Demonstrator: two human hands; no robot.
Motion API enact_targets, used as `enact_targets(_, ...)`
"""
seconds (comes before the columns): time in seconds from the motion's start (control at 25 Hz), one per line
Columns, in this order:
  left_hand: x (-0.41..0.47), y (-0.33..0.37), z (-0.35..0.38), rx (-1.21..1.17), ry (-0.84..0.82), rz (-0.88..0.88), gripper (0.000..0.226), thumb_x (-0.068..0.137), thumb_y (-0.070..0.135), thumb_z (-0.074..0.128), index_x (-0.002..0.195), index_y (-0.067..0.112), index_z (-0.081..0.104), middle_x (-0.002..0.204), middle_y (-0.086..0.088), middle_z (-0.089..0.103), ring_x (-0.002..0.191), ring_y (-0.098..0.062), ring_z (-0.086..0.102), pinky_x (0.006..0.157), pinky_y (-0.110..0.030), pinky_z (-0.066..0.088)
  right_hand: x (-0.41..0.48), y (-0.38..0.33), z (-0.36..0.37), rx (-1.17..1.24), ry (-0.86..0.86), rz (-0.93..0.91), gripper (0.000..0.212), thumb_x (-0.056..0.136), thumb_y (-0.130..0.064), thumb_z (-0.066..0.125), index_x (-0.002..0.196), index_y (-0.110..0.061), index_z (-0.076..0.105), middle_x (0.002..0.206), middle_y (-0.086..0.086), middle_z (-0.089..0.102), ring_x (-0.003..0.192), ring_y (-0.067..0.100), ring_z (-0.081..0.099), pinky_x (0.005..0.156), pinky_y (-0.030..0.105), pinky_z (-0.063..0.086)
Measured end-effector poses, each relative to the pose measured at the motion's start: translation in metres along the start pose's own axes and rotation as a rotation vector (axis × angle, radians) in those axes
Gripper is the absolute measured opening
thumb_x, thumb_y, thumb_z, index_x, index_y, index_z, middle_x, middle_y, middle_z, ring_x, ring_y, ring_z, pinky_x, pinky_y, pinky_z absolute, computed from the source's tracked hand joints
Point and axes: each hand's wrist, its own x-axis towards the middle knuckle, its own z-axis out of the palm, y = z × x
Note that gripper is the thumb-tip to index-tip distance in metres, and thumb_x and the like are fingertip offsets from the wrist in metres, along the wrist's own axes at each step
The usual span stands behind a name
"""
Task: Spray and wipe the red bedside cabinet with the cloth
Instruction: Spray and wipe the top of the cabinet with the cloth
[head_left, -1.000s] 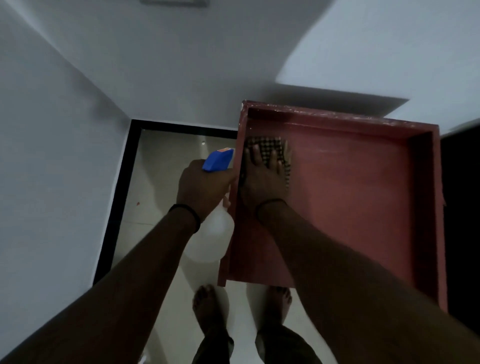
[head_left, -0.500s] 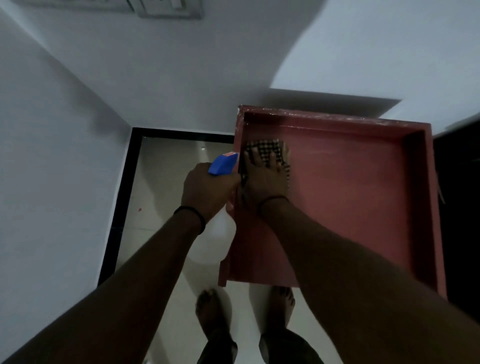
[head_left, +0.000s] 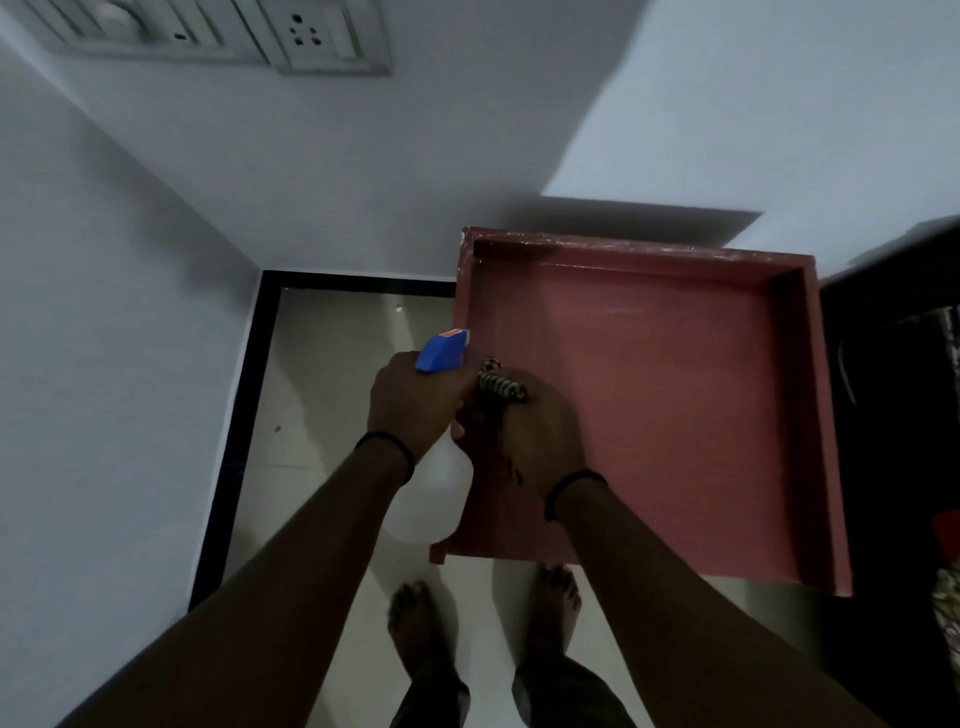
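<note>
Our right hand (head_left: 535, 436) was curled around the checked cloth (head_left: 501, 388), which was bunched in a wad that poked out past the knuckles instead of lying flat. It sat over the near-left part of the red bedside cabinet (head_left: 649, 389), close to the left rim. Just beside it, almost touching, our left hand (head_left: 415, 405) gripped the neck of the spray bottle (head_left: 440, 353). The blue head pointed away from us and the pale body hung below the wrist, off the cabinet's left edge and above the floor (head_left: 322, 415).

The cabinet stood in front of our bare feet (head_left: 415, 618), its back against the wall, with a switch panel (head_left: 311, 36) higher up. A faint sheen lay across the back of the top, so we judged that some spraying and wiping was done there. With the cloth gathered up, no stroke was in hand. Pale flecks showed along the back rim. That rim, the right-hand stretch and the outer sides looked to us like the work left.
</note>
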Motion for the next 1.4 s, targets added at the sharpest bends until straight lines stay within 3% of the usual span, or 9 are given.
enact_targets(0.08, 0.001, 0.0, 0.0, -0.015, 0.033, -0.019, 0.017, 0.087, 0.018, 0.064, 0.073, 0.008, 0.064, 0.062, -0.006, 0.063, 0.053, -0.013, 0.059, 0.067, -0.033, 0.055, -0.001, -0.007, 0.0, 0.141, 0.066, 0.042, 0.024, 0.093, -0.027, 0.058, 0.111, -0.028, 0.073, 0.11, -0.008, 0.073, 0.101, 0.01, 0.068, 0.097, 0.038, 0.053)
enact_targets(0.2, 0.005, 0.002, -0.001, -0.061, 0.078, -0.05, 0.017, 0.087, 0.018, 0.064, 0.084, 0.001, 0.067, 0.072, -0.02, 0.068, 0.058, -0.021, 0.062, 0.072, -0.041, 0.06, -0.008, -0.011, -0.003, 0.119, 0.11, -0.028, 0.038, 0.094, -0.005, 0.054, 0.126, -0.021, 0.067, 0.128, -0.007, 0.066, 0.118, 0.007, 0.06, 0.108, 0.034, 0.046)
enact_targets(0.32, 0.009, 0.005, 0.001, -0.102, 0.13, -0.061, 0.02, 0.088, 0.02, 0.064, 0.087, 0.0, 0.067, 0.08, -0.025, 0.07, 0.059, -0.025, 0.064, 0.073, -0.049, 0.063, -0.006, -0.019, -0.005, 0.127, 0.147, -0.059, 0.039, 0.096, -0.001, 0.052, 0.13, -0.017, 0.064, 0.133, -0.003, 0.063, 0.122, 0.008, 0.057, 0.11, 0.032, 0.043)
enact_targets(0.52, 0.012, 0.017, 0.005, -0.122, 0.177, -0.07, 0.02, 0.092, 0.02, 0.061, 0.082, 0.005, 0.067, 0.06, -0.003, 0.063, 0.04, -0.002, 0.058, 0.056, -0.022, 0.049, 0.002, -0.022, -0.005, 0.037, 0.159, -0.115, 0.039, 0.097, -0.004, 0.052, 0.131, -0.018, 0.064, 0.134, -0.004, 0.062, 0.123, 0.007, 0.056, 0.111, 0.028, 0.041)
enact_targets(0.68, 0.011, 0.024, 0.008, -0.131, 0.204, -0.056, 0.023, 0.091, 0.02, 0.062, 0.069, 0.013, 0.06, 0.051, 0.004, 0.054, 0.034, 0.0, 0.053, 0.054, -0.021, 0.043, 0.007, -0.024, -0.005, 0.016, 0.154, -0.138, 0.037, 0.098, -0.01, 0.053, 0.132, -0.021, 0.063, 0.135, -0.006, 0.062, 0.123, 0.006, 0.055, 0.111, 0.03, 0.041)
enact_targets(0.8, 0.013, 0.025, 0.008, -0.122, 0.205, -0.058, 0.022, 0.09, 0.021, 0.062, 0.069, 0.016, 0.059, 0.053, 0.001, 0.058, 0.039, -0.001, 0.056, 0.058, -0.025, 0.049, 0.013, -0.023, -0.003, -0.002, 0.152, -0.157, 0.039, 0.098, -0.008, 0.052, 0.133, -0.022, 0.061, 0.137, -0.006, 0.06, 0.126, 0.006, 0.054, 0.113, 0.032, 0.04)
enact_targets(1.0, 0.009, 0.015, 0.002, -0.093, 0.236, -0.045, 0.015, 0.089, 0.02, 0.065, 0.076, 0.013, 0.062, 0.08, -0.023, 0.071, 0.074, -0.037, 0.07, 0.076, -0.047, 0.062, 0.033, -0.03, 0.01, -0.288, 0.081, -0.377, 0.048, 0.097, -0.012, 0.054, 0.144, -0.019, 0.048, 0.153, 0.002, 0.044, 0.141, 0.017, 0.039, 0.118, 0.041, 0.032)
enact_targets(1.16, 0.01, 0.006, -0.006, -0.129, 0.256, -0.037, 0.013, 0.088, 0.019, 0.067, 0.081, 0.009, 0.064, 0.079, -0.026, 0.069, 0.071, -0.043, 0.069, 0.073, -0.054, 0.061, 0.063, -0.032, 0.034, -0.86, -0.149, -0.428, 0.077, 0.087, -0.011, 0.067, 0.153, -0.016, 0.03, 0.164, 0.006, 0.015, 0.15, 0.027, 0.017, 0.121, 0.043, 0.024)
enact_targets(1.4, 0.022, -0.002, -0.014, -0.127, 0.249, 0.009, 0.015, 0.089, 0.017, 0.066, 0.088, 0.002, 0.064, 0.081, -0.027, 0.068, 0.071, -0.042, 0.068, 0.073, -0.053, 0.061, 0.136, -0.082, 0.044, -1.078, -0.064, -0.384, 0.065, 0.098, -0.013, 0.046, 0.156, -0.011, 0.019, 0.165, 0.007, 0.007, 0.15, 0.034, 0.012, 0.122, 0.05, 0.017)
